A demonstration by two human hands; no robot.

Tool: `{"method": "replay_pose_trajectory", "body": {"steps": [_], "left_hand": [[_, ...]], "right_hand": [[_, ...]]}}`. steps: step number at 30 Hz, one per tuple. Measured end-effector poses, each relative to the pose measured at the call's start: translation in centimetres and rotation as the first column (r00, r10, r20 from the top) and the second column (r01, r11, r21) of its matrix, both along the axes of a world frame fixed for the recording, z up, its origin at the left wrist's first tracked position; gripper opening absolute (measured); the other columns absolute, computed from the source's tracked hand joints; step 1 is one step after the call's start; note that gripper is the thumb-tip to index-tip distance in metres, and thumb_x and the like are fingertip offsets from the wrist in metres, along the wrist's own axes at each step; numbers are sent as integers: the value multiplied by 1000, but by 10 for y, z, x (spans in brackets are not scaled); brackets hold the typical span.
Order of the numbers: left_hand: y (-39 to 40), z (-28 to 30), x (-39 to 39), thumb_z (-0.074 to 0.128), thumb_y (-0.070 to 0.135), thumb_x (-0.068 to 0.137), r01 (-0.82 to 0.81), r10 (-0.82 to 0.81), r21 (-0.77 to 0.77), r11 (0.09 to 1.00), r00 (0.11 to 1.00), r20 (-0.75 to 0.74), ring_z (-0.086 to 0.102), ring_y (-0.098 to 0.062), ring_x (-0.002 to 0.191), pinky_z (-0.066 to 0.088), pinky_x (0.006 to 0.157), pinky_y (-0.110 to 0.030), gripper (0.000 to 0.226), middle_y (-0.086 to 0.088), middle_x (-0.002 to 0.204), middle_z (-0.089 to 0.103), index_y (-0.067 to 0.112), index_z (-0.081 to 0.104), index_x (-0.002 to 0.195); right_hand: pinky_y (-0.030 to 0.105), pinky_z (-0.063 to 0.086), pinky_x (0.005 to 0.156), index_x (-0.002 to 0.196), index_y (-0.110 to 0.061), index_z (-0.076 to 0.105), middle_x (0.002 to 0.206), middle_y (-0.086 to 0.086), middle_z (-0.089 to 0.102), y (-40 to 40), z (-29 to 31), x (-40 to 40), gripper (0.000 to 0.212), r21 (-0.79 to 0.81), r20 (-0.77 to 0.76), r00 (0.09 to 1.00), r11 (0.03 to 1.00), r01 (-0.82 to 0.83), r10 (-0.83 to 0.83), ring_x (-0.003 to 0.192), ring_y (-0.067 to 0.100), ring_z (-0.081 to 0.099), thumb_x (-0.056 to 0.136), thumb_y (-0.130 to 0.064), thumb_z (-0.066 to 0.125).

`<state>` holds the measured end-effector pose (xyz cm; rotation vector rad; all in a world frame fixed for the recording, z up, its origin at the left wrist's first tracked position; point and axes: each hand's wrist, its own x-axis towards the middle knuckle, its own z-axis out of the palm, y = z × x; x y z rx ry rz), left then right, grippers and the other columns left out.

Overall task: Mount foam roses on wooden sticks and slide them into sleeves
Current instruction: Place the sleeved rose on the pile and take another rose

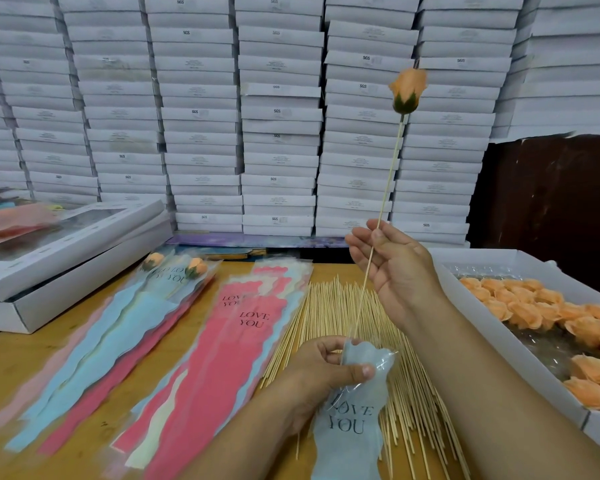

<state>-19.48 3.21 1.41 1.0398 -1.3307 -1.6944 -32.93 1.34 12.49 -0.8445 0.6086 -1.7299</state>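
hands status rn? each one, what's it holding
Left hand: pinching the open top of the pale blue sleeve.
Right hand: gripping the wooden stick with the orange foam rose on top.

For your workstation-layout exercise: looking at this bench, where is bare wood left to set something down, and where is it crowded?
Bare table shows at the near left, between the flat white box and the finished sleeves. A narrow strip lies between those and the stack of empty sleeves. The centre and right are crowded: the stick pile, then the tray of roses.
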Motion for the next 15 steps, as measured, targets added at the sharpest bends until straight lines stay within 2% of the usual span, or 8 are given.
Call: {"method": "replay_pose_trajectory", "body": {"steps": [3, 10, 15], "left_hand": [[0, 0, 0, 87, 5, 69, 1, -1, 4, 1000, 1000, -6, 73, -37, 95, 56, 93, -54, 53, -21, 105, 75, 4, 67, 118], [-1, -2, 0, 89, 8, 69, 15, -15, 8, 1000, 1000, -2, 70, -43, 104, 53, 97, -59, 54, -21, 108, 74, 6, 68, 119], [-1, -2, -1, 92, 10, 64, 27, -27, 14, 1000, 1000, -3, 71, -41, 101, 54, 95, -57, 61, -21, 108, 75, 6, 68, 120]], "right_hand": [[22, 59, 65, 100, -4, 63, 78, 6, 75, 0, 0, -1, 16, 3, 9, 1000, 1000, 4, -4, 76, 18, 75, 101, 0, 48], [22, 59, 68, 105, -4, 62, 81, 6, 75, -1, 3, -6, 15, -24, 26, 1000, 1000, 14, -14, 79, 19, 75, 101, 0, 48], [22, 59, 68, 105, -5, 63, 80, 6, 75, 0, 6, -6, 15, -28, 37, 999, 999, 25, -24, 78, 19, 75, 101, 0, 48]]}}
